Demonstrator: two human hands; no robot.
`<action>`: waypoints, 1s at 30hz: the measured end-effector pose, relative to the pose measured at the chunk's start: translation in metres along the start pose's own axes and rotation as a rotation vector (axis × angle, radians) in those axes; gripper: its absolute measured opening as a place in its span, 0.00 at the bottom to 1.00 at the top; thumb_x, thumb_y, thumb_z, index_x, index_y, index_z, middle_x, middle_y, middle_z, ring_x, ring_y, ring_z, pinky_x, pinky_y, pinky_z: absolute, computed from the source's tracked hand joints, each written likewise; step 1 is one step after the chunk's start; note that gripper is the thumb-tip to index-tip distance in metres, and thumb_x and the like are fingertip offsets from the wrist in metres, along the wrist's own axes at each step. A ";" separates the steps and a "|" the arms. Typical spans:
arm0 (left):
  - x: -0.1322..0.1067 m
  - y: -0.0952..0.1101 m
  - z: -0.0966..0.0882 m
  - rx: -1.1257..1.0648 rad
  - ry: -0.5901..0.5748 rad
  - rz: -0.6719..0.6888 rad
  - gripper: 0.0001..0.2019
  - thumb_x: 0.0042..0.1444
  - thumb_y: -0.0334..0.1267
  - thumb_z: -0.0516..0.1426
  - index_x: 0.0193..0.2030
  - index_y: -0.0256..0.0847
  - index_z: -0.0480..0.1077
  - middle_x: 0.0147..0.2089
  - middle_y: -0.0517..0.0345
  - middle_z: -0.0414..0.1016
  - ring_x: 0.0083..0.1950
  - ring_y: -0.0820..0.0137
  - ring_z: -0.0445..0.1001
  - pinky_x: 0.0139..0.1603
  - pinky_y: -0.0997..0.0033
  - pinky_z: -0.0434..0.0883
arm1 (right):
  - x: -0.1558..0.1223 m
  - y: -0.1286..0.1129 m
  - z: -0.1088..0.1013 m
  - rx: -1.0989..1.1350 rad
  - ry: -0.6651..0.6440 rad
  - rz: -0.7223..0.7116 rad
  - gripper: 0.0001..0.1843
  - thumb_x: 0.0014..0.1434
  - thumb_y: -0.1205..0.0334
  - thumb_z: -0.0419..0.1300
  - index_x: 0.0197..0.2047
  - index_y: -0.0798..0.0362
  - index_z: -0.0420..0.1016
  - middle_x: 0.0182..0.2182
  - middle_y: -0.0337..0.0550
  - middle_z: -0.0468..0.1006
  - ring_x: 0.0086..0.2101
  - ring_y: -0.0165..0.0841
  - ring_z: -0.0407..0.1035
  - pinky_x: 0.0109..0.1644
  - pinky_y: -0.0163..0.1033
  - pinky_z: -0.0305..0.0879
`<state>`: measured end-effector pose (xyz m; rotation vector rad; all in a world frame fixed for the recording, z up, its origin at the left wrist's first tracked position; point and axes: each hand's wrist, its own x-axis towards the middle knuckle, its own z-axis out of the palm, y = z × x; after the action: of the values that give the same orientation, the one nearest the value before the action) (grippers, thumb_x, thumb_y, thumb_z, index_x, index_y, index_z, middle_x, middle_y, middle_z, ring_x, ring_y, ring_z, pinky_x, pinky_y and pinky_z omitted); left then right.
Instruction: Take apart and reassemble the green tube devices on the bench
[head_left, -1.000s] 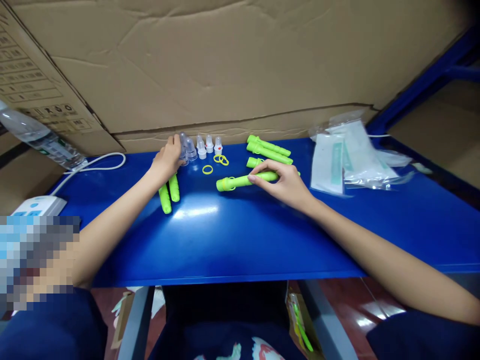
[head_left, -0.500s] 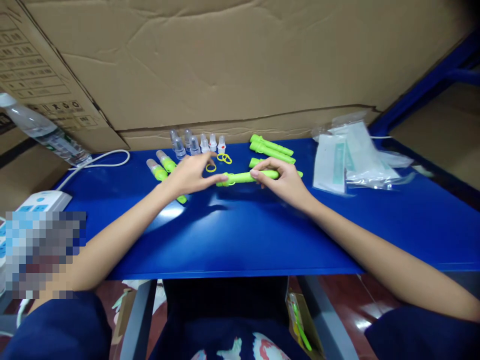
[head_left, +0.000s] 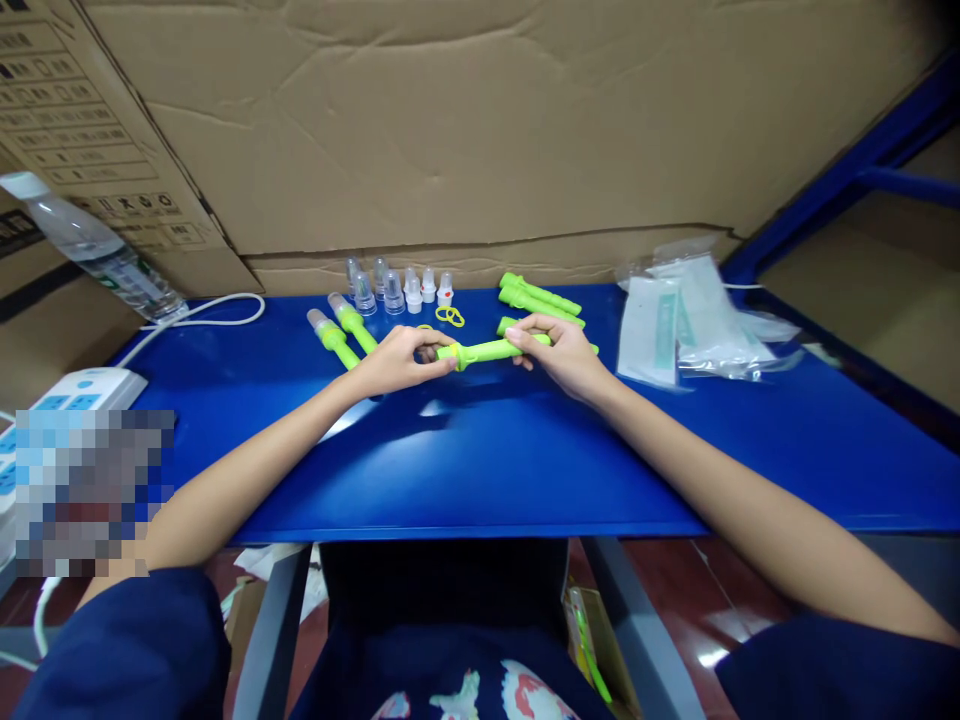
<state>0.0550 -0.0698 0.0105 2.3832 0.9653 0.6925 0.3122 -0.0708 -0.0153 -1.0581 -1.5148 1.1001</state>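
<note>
Bridging left fingers point(head_left: 435, 371), right fingers point(head_left: 528, 346); tube point(head_left: 486, 351)

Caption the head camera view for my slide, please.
Left hand and right hand grip a green tube over a blue table, clear caps standing behind.

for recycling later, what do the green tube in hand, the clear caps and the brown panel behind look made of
Green tube: probably molded plastic, satin; even color, soft sheen. Clear caps: likely hard plastic, glossy; see-through with glints, though glass is possible. Brown panel: apparently cardboard, matte, with creases.
</note>
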 end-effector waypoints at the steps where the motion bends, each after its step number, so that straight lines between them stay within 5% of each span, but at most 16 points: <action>1: -0.001 0.000 0.002 0.011 0.022 -0.010 0.15 0.61 0.44 0.58 0.48 0.36 0.76 0.29 0.60 0.76 0.29 0.74 0.70 0.32 0.74 0.64 | -0.001 -0.001 0.001 -0.013 0.006 -0.006 0.28 0.47 0.37 0.72 0.34 0.55 0.75 0.20 0.37 0.74 0.19 0.24 0.62 0.25 0.33 0.59; 4: -0.003 -0.004 0.009 0.087 0.124 -0.019 0.16 0.57 0.37 0.58 0.53 0.36 0.68 0.31 0.61 0.75 0.29 0.72 0.71 0.32 0.73 0.65 | -0.006 -0.004 0.004 -0.090 -0.055 -0.007 0.28 0.52 0.38 0.69 0.39 0.56 0.77 0.23 0.39 0.76 0.20 0.25 0.63 0.24 0.33 0.60; 9: -0.002 -0.018 0.009 0.317 0.164 0.021 0.08 0.59 0.33 0.57 0.45 0.39 0.64 0.43 0.50 0.77 0.41 0.66 0.77 0.42 0.68 0.71 | -0.015 -0.013 0.012 -0.168 -0.392 0.047 0.28 0.59 0.37 0.63 0.42 0.57 0.79 0.30 0.44 0.80 0.21 0.24 0.62 0.22 0.33 0.56; 16: 0.004 -0.007 0.011 0.634 0.140 -0.057 0.09 0.68 0.31 0.48 0.49 0.34 0.67 0.54 0.39 0.75 0.54 0.58 0.77 0.55 0.60 0.71 | -0.021 -0.022 0.021 -0.225 -0.321 -0.042 0.27 0.61 0.37 0.61 0.34 0.56 0.77 0.19 0.35 0.68 0.20 0.25 0.57 0.23 0.34 0.52; 23: 0.012 -0.010 0.011 0.567 0.258 -0.118 0.05 0.65 0.30 0.51 0.40 0.37 0.67 0.42 0.47 0.76 0.43 0.61 0.77 0.47 0.63 0.72 | -0.026 -0.023 0.033 -0.220 -0.231 -0.052 0.26 0.62 0.39 0.61 0.33 0.56 0.74 0.18 0.34 0.66 0.19 0.24 0.56 0.23 0.34 0.50; 30: 0.009 -0.029 0.001 0.447 0.302 -0.108 0.07 0.59 0.30 0.54 0.30 0.41 0.62 0.34 0.52 0.75 0.35 0.65 0.75 0.41 0.66 0.72 | -0.023 -0.021 0.035 -0.228 -0.296 -0.045 0.26 0.64 0.38 0.58 0.32 0.55 0.73 0.18 0.34 0.66 0.19 0.25 0.57 0.23 0.33 0.51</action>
<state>0.0466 -0.0450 -0.0044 2.6208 1.4988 0.8889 0.2796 -0.1023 -0.0047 -1.0404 -1.9274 1.1077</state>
